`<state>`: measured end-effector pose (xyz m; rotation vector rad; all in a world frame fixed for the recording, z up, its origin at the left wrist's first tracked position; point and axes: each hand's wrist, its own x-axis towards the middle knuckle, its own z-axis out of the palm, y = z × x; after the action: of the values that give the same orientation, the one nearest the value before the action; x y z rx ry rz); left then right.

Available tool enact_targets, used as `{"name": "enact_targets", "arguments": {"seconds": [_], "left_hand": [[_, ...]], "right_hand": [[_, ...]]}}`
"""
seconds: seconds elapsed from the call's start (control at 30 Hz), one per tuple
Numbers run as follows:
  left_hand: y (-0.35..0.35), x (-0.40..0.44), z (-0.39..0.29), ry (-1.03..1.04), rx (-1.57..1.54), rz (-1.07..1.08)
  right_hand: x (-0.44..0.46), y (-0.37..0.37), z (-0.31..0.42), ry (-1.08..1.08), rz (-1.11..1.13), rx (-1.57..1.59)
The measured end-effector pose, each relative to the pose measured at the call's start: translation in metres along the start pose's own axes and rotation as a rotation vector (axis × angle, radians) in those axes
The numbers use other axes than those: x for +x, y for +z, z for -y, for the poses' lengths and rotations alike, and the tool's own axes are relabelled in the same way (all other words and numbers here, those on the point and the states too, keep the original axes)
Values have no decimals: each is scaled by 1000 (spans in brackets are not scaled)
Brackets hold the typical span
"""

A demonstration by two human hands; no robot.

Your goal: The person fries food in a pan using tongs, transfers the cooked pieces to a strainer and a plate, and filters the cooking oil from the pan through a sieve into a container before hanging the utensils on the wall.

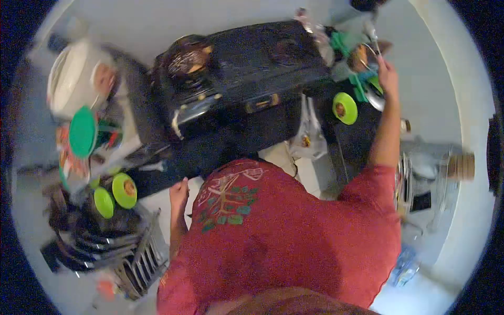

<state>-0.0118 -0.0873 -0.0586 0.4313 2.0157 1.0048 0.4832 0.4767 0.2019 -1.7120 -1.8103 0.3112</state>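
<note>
At the upper right, my right hand (387, 79) is stretched out with its fingers closed on the thin end of a long-handled metal utensil (373, 34). Blur hides the utensil's exact kind. Just below this hand are a metal lid or plate (374, 98) and green items. A lime-green bowl (345, 108) with some brown food in it sits to their left. My left hand (179, 193) hangs low by the front of the black counter, its fingers curled in and nothing visible in them.
A black stove (257, 63) carries a dark pan (189, 58) on its left side. A white pot (76, 79), a green lid (83, 131) and lime-green bowls (124, 191) stand at the left, above a rack (144, 262). A plastic bag (307, 136) hangs in front.
</note>
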Motion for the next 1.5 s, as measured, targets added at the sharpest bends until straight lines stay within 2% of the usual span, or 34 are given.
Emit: {"name": "enact_targets", "arguments": {"seconds": [0.13,0.2,0.27,0.33,0.37,0.43,0.47,0.53,0.57,0.6,0.67,0.77,0.9,1.07,1.2,1.3,1.5], "left_hand": [[-15,-12,3,-26,-76,-39],[-21,-13,8,-48,-44,-41],[-28,-17,18,-33,-59,-64],[-34,-21,25,-94,-101,-59],[-37,-23,28,-94,-107,-64],[-43,-27,35,-116,-127,-89],[-44,-30,39,-132,-137,-100],[-46,-36,40,-145,-162,-119],[-48,-40,36,-176,-153,-119],[-49,-45,34,-210,-142,-118],[-47,-47,40,-224,-182,-139],[-46,-53,39,-218,-150,-150],[-43,-56,35,-209,-197,-177],[-42,-54,38,-241,-220,-198],[-40,-48,39,-180,-227,-210],[-39,-45,35,-141,-238,-215],[-37,-34,24,-91,-200,-190]], "right_hand": [[-23,40,106,-102,317,196],[-62,62,193,-444,391,117],[-78,91,244,-669,420,-72],[-92,116,297,-801,428,-490],[-92,132,312,-809,427,-489],[-86,168,337,-1084,545,-693],[-85,182,347,-1093,546,-693],[-81,208,364,-1276,634,-837],[-72,228,363,-1330,626,-775],[-73,231,373,-1339,631,-772],[-75,234,397,-1313,698,-985],[-70,244,409,-1331,790,-978],[-62,267,400,-1347,794,-994],[-53,272,387,-1358,833,-839],[-43,267,375,-1320,810,-820],[-41,248,365,-1290,784,-657],[-53,221,331,-1083,649,-547]]}}
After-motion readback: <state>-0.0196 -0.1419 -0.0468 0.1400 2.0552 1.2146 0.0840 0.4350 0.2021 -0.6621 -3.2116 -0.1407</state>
